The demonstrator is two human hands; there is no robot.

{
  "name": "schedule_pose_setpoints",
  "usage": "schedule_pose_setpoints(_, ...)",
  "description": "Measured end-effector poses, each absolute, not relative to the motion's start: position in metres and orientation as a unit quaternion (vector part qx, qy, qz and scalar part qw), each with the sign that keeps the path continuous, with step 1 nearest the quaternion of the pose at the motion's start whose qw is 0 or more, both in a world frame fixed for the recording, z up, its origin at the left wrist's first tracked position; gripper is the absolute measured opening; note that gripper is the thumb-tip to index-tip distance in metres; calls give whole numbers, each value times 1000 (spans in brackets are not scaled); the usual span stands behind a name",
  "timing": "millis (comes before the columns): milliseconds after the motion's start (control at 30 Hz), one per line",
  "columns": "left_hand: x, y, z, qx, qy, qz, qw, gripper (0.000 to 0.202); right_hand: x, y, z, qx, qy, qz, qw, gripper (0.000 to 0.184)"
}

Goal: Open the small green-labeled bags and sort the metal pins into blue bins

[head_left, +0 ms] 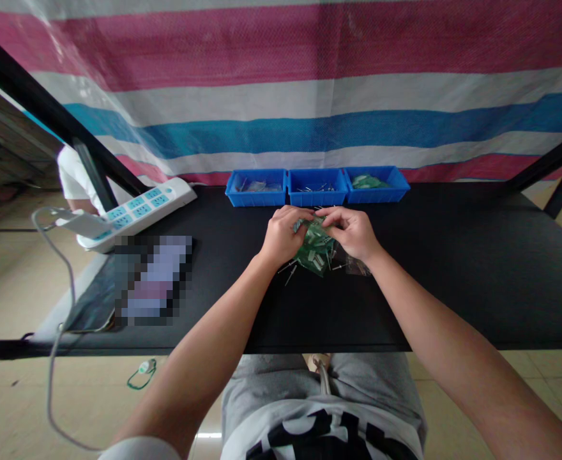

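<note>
My left hand (285, 234) and my right hand (352, 231) meet at the middle of the black table. Fingers of both are closed in a pinch at the upper edge of a green plastic bag (318, 246). What lies right between the fingertips is partly hidden. Thin silver metal pins, rivet-like in shape, are on and around the bag; a few loose pins (290, 275) lie at its lower left. Beside my right wrist rests a clear plastic bag (356, 266), partly covered by that hand.
Three blue bins (317, 197) stand in a row behind my hands: clear bags left, metal pins middle, green bags right. A white power strip (140, 214) with a plugged-in charger and grey cable (71, 275) lies left, near a blurred phone-like object (159, 278). Striped sheeting (281, 102) hangs behind.
</note>
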State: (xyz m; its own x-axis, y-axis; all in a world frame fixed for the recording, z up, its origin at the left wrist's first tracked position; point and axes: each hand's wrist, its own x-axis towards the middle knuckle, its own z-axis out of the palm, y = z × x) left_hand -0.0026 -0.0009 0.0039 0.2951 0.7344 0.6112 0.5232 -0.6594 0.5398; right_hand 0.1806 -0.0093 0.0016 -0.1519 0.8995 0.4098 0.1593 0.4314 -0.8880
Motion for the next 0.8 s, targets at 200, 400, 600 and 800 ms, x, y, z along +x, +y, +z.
schedule_pose_setpoints(200,-1,-3,3,762,411,453,214,30,179,-8,-1,-422,-642,339,543,40)
schedule_pose_setpoints(400,-1,-1,3,727,415,449,312,29,182,-15,8,-407,-696,300,510,18)
schedule_pose_setpoints(600,0,1,3,714,412,451,342,35,187,-15,11,-428,-678,326,500,16)
schedule_pose_setpoints(800,-1,6,0,699,449,470,298,34,211,8,5,-507,-607,206,576,25)
